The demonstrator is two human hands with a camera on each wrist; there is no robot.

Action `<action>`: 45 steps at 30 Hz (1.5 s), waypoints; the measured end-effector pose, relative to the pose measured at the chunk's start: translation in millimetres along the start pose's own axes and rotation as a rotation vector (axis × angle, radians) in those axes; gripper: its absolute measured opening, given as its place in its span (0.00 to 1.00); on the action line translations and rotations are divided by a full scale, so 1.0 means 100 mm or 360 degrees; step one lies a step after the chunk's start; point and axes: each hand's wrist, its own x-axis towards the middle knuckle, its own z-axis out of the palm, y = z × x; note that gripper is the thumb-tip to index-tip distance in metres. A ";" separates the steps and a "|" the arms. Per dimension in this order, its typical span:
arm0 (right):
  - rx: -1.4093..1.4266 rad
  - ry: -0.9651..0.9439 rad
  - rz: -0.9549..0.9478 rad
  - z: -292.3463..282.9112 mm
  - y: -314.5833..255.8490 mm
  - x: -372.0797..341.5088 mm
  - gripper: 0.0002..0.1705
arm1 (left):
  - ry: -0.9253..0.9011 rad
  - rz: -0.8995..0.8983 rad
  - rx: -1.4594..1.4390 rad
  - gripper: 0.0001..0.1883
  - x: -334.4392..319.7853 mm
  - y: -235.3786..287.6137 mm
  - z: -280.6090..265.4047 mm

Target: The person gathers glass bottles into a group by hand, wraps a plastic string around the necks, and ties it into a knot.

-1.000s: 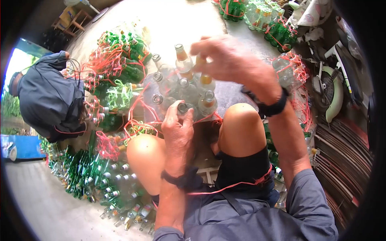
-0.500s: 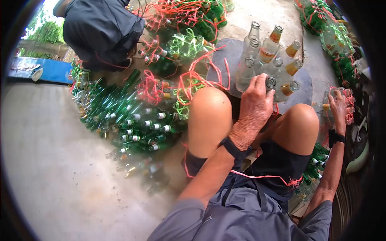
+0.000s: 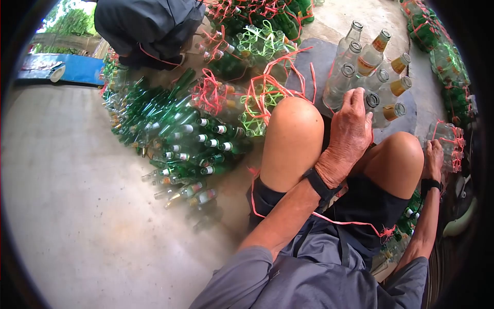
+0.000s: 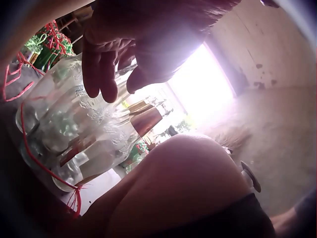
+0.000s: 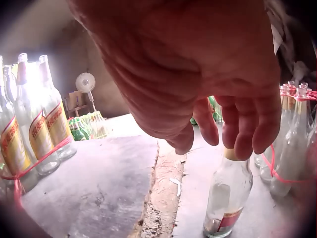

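Several clear glass bottles (image 3: 366, 67) stand close together on a dark slab in front of the knees, a red string (image 4: 37, 163) round their lower part. My left hand (image 3: 352, 129) holds the neck of the front bottle (image 3: 372, 100) between thumb and fingers. At the right, my right hand (image 3: 435, 158) is lowered beside a tied bundle of clear bottles (image 3: 453, 147). In the right wrist view, a single clear bottle (image 5: 229, 198) with a red-and-white label stands on the floor; my right fingers hang at its gold neck, the thumb apart from it.
Many green bottles (image 3: 154, 118) lie heaped at the left, with loose red string (image 3: 270, 90) nearer the knees. Tied bottle bundles (image 3: 447, 67) line the far right. Another person in dark clothes (image 3: 149, 26) bends at the upper left. A fan (image 5: 85, 83) stands farther back.
My right hand has moved from above the grouped bottles down to the right, beside the tied bundle. My left hand has stayed at the front bottle's neck. The head view has swung left and down.
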 end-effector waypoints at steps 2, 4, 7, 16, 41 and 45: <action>-0.0010 0.0300 -0.0145 0.05 0.18 0.02 0.21 | -0.0026 -0.0035 -0.0003 0.29 0.00 0.00 -0.01; -0.0029 0.0618 -0.0281 -0.01 0.18 -0.03 0.24 | -0.0056 -0.0056 -0.0023 0.28 0.01 -0.01 -0.01; -0.0179 0.0236 0.0015 0.05 0.44 0.08 0.33 | 0.0053 0.0108 0.0002 0.26 0.01 -0.05 0.03; 0.0151 0.0188 0.0147 0.06 0.13 -0.06 0.22 | -0.0112 -0.0082 0.0036 0.27 0.03 -0.06 0.03; 0.1080 0.1076 -0.0586 -3.47 -1.52 -0.38 0.17 | -0.0196 -0.0151 -0.0072 0.26 0.08 0.00 0.00; 0.1286 0.1051 -0.0747 -3.37 -2.19 -0.34 0.18 | -0.0244 -0.0202 -0.0086 0.24 0.07 -0.07 0.03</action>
